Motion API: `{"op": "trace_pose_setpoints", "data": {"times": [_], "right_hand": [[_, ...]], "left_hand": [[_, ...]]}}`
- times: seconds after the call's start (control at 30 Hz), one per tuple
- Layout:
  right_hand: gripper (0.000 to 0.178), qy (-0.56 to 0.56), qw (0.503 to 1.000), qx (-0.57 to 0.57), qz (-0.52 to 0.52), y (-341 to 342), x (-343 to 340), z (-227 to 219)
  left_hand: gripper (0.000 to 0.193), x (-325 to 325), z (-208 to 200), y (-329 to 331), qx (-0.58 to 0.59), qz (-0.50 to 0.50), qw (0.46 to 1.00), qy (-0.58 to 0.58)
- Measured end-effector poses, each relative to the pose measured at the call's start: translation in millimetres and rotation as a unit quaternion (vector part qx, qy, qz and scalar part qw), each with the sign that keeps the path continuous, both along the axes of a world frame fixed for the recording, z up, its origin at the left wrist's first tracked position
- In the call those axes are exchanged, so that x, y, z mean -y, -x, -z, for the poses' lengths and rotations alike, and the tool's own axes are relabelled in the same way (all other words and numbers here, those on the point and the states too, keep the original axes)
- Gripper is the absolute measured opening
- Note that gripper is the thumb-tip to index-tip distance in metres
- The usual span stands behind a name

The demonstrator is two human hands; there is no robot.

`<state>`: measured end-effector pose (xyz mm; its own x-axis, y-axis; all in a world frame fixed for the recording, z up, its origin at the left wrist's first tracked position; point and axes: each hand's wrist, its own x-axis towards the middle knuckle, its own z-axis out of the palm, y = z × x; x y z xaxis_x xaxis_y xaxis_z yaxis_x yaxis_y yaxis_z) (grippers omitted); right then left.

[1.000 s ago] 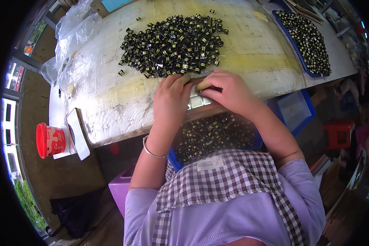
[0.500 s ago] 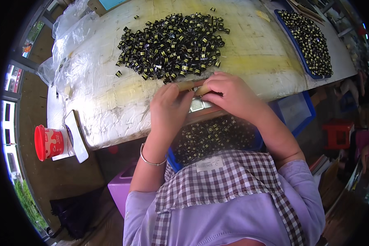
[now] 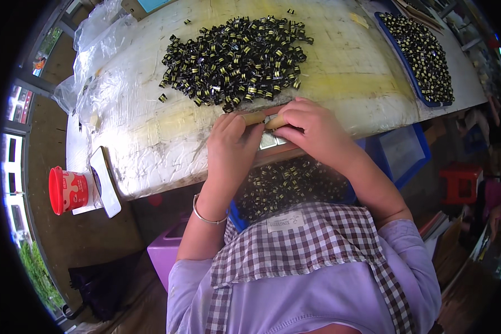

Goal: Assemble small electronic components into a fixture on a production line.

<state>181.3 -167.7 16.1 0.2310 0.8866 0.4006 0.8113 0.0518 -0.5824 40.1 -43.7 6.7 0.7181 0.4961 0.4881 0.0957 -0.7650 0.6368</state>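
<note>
My left hand [image 3: 230, 143] and my right hand [image 3: 315, 132] meet at the table's near edge, fingers closed and tips almost touching. Tan coverings that look like finger cots wrap the index fingers. Whatever sits between the fingertips is too small and too hidden to name. Just under the hands lies a silver gridded plate [image 3: 271, 140] with a reddish-brown border. Beyond them spreads a heap of small black-and-yellow parts [image 3: 234, 61]. Below the edge, in front of my checkered apron, a blue tray [image 3: 236, 218] holds many more such parts.
Another blue tray [image 3: 398, 64] of these parts rests at the table's right side. To the left are clear plastic bags [image 3: 97, 55], a phone [image 3: 104, 182] and a red tub [image 3: 68, 190]. A red stool [image 3: 461, 182] and other people are at the right.
Both hands stay together over the gridded plate, with only slight finger movement. The whole view has shifted a little.
</note>
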Motion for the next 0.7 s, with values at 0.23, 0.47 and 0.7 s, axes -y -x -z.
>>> {"op": "trace_pose_setpoints", "data": {"times": [0.23, 0.47, 0.7], "right_hand": [[0.012, -0.034, 0.999, -0.017, 0.000, -0.9, -4.0, 2.4], [0.012, -0.031, 0.999, 0.004, -0.010, 2.3, 0.7, -0.8], [0.013, -0.006, 1.000, -0.018, 0.007, 5.7, 2.0, -3.1]], "left_hand": [[0.009, -5.1, 1.6, -2.1, 0.019, -0.006, 1.000, -0.017], [0.015, 0.9, 9.2, 0.4, 0.024, 0.008, 1.000, 0.010], [0.012, 0.4, 2.2, 3.6, 0.023, 0.007, 1.000, -0.018]]}}
